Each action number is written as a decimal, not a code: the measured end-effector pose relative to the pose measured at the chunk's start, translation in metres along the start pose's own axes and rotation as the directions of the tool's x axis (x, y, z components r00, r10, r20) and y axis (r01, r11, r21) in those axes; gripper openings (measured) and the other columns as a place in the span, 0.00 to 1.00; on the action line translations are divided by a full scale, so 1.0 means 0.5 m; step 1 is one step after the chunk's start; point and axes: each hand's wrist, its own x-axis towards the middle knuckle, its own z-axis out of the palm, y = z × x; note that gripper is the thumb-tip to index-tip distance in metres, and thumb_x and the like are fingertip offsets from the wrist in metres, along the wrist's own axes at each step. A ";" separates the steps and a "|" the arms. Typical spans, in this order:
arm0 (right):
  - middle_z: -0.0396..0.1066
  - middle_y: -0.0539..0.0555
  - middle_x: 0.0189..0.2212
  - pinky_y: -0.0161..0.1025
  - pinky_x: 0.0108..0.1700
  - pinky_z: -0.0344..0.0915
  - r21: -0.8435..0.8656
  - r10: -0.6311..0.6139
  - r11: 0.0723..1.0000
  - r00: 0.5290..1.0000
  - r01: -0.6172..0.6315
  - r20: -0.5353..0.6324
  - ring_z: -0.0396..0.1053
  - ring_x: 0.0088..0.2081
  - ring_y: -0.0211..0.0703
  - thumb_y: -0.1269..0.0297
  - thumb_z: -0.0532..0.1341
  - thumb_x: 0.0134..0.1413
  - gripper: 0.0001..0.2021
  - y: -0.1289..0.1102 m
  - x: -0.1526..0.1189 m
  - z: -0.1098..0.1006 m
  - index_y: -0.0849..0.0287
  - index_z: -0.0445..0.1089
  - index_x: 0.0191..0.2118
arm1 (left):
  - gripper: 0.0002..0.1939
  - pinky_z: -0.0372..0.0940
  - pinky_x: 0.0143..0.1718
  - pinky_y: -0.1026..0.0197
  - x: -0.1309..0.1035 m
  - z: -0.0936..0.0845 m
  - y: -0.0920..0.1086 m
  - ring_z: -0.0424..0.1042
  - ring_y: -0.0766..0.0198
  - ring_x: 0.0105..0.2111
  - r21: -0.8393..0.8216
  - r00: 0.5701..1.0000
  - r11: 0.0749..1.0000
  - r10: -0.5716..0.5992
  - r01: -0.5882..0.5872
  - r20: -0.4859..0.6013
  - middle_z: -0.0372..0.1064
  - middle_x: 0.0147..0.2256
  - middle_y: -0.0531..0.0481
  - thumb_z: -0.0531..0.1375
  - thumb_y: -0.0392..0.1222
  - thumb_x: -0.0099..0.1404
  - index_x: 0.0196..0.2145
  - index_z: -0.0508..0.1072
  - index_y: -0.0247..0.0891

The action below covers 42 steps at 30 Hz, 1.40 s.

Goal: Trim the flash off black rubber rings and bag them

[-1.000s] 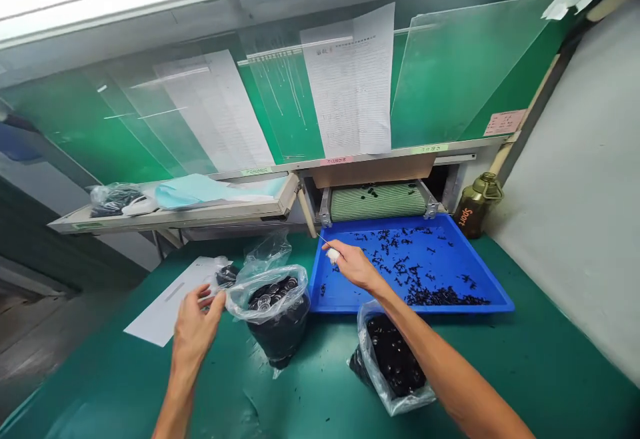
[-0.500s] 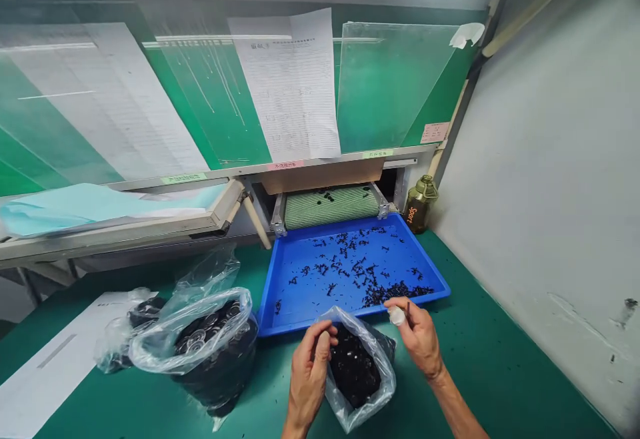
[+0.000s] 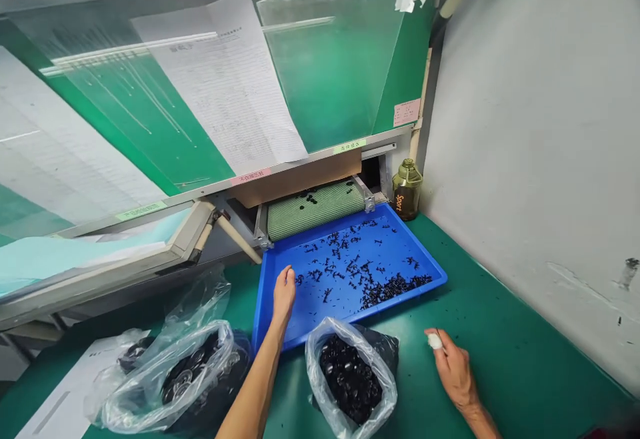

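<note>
My left hand (image 3: pixel 284 294) reaches over the left side of the blue tray (image 3: pixel 280 340), fingers bunched together. What they hold, if anything, is hidden. Small black pieces (image 3: pixel 395 290) lie scattered over the tray, heaped at its near right corner. My right hand (image 3: pixel 455 367) hovers above the green table (image 3: pixel 420 399), right of a clear plastic bag (image 3: pixel 311 359) full of small, shiny black parts (image 3: pixel 350 379). Its fingers are curled closed. A white covering or small white object (image 3: pixel 435 341) shows at the thumb tip; I cannot tell which.
A larger open bag (image 3: pixel 120 419) of black round parts stands left, with paper (image 3: pixel 55 399) beside it. Behind the tray, a green ribbed belt (image 3: pixel 320 209) carries several black pieces. A bottle (image 3: pixel 406 192) stands at the wall by the tray's far right corner.
My left hand has left the small bag's rim and moved forward over the tray. My right hand has shifted right and down, away from the bag. The view has turned right and tilted.
</note>
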 end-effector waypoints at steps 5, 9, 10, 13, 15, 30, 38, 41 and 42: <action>0.67 0.50 0.15 0.33 0.18 0.60 -0.085 0.096 0.991 0.988 -0.107 -0.125 0.62 0.13 0.40 0.56 0.48 0.56 0.17 0.087 0.004 -0.076 0.58 0.71 0.36 | 0.20 0.48 0.55 0.39 0.070 0.067 -0.038 0.54 0.40 0.57 0.211 0.994 0.975 -0.048 0.067 -0.097 0.61 0.52 0.25 0.46 0.39 0.63 0.45 0.69 0.26; 0.70 0.52 0.17 0.33 0.18 0.62 -0.081 0.122 0.988 0.986 -0.131 -0.112 0.64 0.14 0.39 0.56 0.47 0.57 0.18 0.108 0.004 -0.082 0.58 0.70 0.36 | 0.20 0.46 0.56 0.41 0.093 0.119 -0.043 0.52 0.41 0.58 0.299 0.999 0.954 0.012 0.002 -0.045 0.61 0.51 0.27 0.44 0.39 0.63 0.44 0.70 0.27; 0.71 0.52 0.18 0.33 0.19 0.62 -0.086 0.122 0.988 0.987 -0.132 -0.107 0.64 0.15 0.39 0.56 0.47 0.57 0.18 0.107 0.005 -0.079 0.58 0.71 0.36 | 0.20 0.47 0.57 0.43 0.094 0.141 -0.037 0.53 0.44 0.58 0.305 0.999 0.952 0.041 -0.039 0.002 0.62 0.51 0.29 0.43 0.40 0.64 0.45 0.70 0.29; 0.73 0.54 0.21 0.32 0.20 0.63 -0.104 0.156 0.980 0.981 -0.168 -0.116 0.66 0.16 0.39 0.55 0.47 0.57 0.18 0.104 0.008 -0.072 0.58 0.71 0.36 | 0.21 0.50 0.57 0.48 0.070 0.231 -0.001 0.57 0.51 0.56 0.268 0.973 0.944 0.147 -0.192 0.178 0.64 0.52 0.37 0.42 0.43 0.67 0.49 0.68 0.35; 0.74 0.55 0.23 0.32 0.22 0.64 -0.104 0.173 0.977 0.978 -0.185 -0.112 0.67 0.17 0.39 0.54 0.46 0.58 0.19 0.103 0.008 -0.072 0.57 0.70 0.36 | 0.22 0.54 0.56 0.51 0.029 0.294 0.032 0.60 0.55 0.55 0.198 0.924 0.935 0.227 -0.295 0.307 0.63 0.53 0.40 0.41 0.46 0.68 0.52 0.65 0.36; 0.75 0.56 0.24 0.32 0.23 0.66 -0.079 0.214 0.972 0.971 -0.223 -0.112 0.70 0.20 0.40 0.55 0.47 0.58 0.18 0.096 0.006 -0.074 0.57 0.70 0.37 | 0.22 0.55 0.49 0.41 0.230 0.232 0.012 0.60 0.41 0.52 0.482 0.993 0.872 0.113 -0.088 -0.024 0.64 0.47 0.29 0.43 0.40 0.64 0.47 0.69 0.29; 0.77 0.57 0.30 0.31 0.29 0.70 -0.113 0.178 0.975 0.975 -0.193 -0.136 0.75 0.28 0.42 0.57 0.48 0.58 0.16 0.108 -0.002 -0.065 0.55 0.71 0.38 | 0.22 0.57 0.45 0.45 0.217 0.434 0.075 0.62 0.42 0.48 0.432 0.986 0.886 0.152 -0.168 0.073 0.64 0.45 0.32 0.44 0.44 0.65 0.43 0.73 0.31; 0.77 0.56 0.30 0.29 0.30 0.70 -0.115 0.132 0.982 0.980 -0.150 -0.152 0.75 0.28 0.41 0.60 0.49 0.58 0.14 0.105 0.001 -0.063 0.56 0.71 0.38 | 0.22 0.56 0.48 0.48 0.201 0.506 0.115 0.62 0.46 0.49 0.347 0.945 0.883 0.260 -0.315 0.197 0.64 0.48 0.35 0.44 0.45 0.66 0.47 0.71 0.33; 0.77 0.56 0.30 0.28 0.29 0.70 -0.114 0.124 0.983 0.980 -0.142 -0.155 0.75 0.28 0.41 0.61 0.49 0.58 0.13 0.103 0.003 -0.063 0.56 0.70 0.38 | 0.22 0.56 0.49 0.48 0.196 0.527 0.129 0.61 0.47 0.49 0.315 0.928 0.880 0.292 -0.356 0.232 0.63 0.48 0.36 0.43 0.45 0.66 0.48 0.70 0.34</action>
